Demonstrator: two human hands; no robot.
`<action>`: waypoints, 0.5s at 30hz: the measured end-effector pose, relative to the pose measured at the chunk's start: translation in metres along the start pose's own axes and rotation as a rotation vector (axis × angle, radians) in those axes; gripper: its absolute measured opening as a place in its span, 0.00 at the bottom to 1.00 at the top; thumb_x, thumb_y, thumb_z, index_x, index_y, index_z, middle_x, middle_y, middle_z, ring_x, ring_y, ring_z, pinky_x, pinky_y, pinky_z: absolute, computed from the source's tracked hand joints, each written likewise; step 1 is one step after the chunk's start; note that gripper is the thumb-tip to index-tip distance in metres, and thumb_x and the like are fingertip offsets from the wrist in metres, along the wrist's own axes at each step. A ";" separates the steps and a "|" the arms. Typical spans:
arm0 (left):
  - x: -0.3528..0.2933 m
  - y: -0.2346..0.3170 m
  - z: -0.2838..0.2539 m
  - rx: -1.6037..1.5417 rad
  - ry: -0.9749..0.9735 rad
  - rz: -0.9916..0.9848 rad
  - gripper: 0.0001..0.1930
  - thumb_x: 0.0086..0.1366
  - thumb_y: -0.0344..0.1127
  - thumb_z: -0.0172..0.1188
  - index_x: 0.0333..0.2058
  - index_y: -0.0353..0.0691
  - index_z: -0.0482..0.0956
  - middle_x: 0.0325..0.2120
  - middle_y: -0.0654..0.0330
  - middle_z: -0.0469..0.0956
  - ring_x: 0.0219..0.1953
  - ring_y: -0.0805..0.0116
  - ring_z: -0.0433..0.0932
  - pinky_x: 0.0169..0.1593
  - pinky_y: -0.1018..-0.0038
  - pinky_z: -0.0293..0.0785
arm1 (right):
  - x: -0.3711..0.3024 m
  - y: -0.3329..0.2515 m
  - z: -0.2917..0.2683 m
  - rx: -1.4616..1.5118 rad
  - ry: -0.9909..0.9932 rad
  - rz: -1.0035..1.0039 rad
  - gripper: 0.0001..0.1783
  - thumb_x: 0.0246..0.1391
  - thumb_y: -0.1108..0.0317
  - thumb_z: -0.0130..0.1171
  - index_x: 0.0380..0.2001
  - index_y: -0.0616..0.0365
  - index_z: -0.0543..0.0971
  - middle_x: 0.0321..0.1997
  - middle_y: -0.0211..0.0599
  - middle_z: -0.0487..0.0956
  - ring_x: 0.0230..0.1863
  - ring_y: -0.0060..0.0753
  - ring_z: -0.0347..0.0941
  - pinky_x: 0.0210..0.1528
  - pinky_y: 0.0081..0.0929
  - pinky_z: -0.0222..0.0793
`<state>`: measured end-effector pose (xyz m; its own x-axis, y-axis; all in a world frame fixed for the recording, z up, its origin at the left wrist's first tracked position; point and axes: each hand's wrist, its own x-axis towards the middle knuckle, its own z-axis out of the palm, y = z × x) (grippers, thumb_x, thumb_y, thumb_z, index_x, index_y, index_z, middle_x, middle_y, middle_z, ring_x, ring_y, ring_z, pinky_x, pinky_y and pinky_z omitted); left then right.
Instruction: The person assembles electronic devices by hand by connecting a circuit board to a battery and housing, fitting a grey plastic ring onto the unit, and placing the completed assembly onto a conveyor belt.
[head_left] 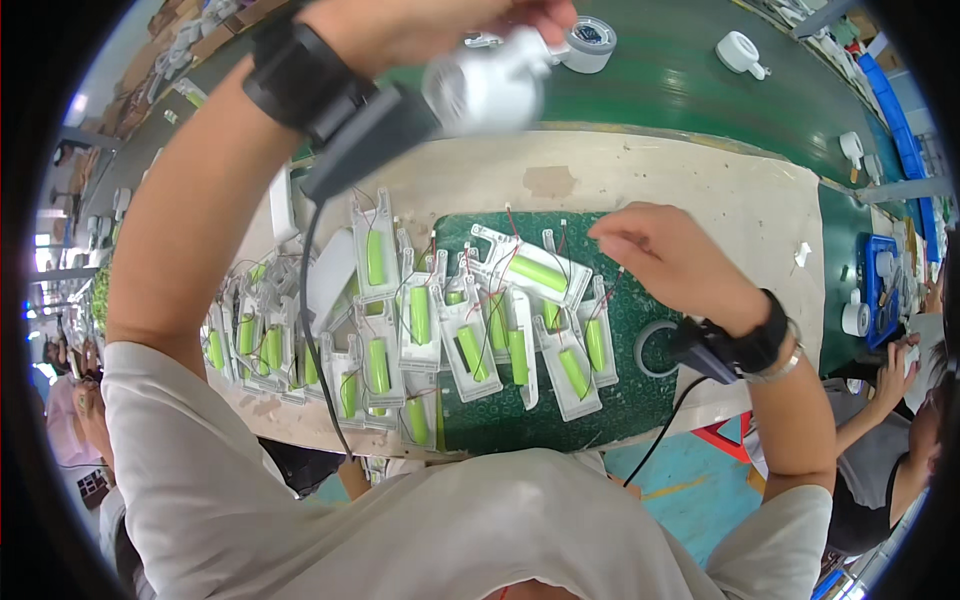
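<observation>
At the top, my left hand (pixel 545 18) reaches over the green conveyor with its fingers bent. Its fingers close on the stem of a white round-headed, fan-like unit (pixel 488 88), smeared by motion. Just beside these fingers, a white unit with a grey ring face (pixel 590 45) rests on the belt. My right hand (pixel 680 258) hovers over the right side of the green mat (pixel 640 400), fingers loosely bent, with nothing seen in it. Closest to it lies a white handle shell with a green battery cell (pixel 535 270) and thin wires. Several similar shells (pixel 420 315) overlap to its left.
A grey ring (pixel 657 348) lies on the mat near my right wrist. More white units (pixel 740 52) sit along the conveyor (pixel 660 90). A blue tray (pixel 882 290) stands at right. Cables trail from both wrist devices across the workspace. Other people work at both sides.
</observation>
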<state>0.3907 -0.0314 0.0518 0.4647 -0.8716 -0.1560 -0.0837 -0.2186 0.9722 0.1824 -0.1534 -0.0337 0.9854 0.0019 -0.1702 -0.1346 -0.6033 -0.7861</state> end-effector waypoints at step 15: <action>-0.035 -0.027 0.031 -0.085 -0.099 0.044 0.09 0.61 0.36 0.50 0.33 0.35 0.69 0.26 0.61 0.74 0.28 0.77 0.74 0.33 0.84 0.69 | -0.014 -0.018 -0.001 0.750 0.059 -0.042 0.07 0.50 0.73 0.52 0.32 0.64 0.73 0.31 0.35 0.76 0.35 0.21 0.71 0.39 0.18 0.66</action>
<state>0.3494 -0.0081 0.0260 0.3724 -0.9196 -0.1250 -0.0249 -0.1446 0.9892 0.1714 -0.1433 -0.0172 0.9924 -0.0421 -0.1157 -0.1110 0.1017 -0.9886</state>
